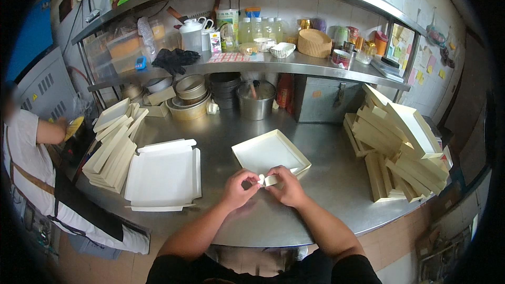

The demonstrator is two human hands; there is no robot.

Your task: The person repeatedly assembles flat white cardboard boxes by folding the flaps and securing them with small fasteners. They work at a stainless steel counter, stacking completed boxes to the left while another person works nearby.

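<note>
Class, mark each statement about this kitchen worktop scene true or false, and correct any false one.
1. Both hands, left hand and right hand, pinch a corner of the shallow paper box. True.
2. The flat white sheets lie right of that box. False: they lie to its left.
3. Folded boxes are stacked at the right of the steel worktop. True.
4. A black glove lies on the worktop. False: it lies on the shelf above.
</note>
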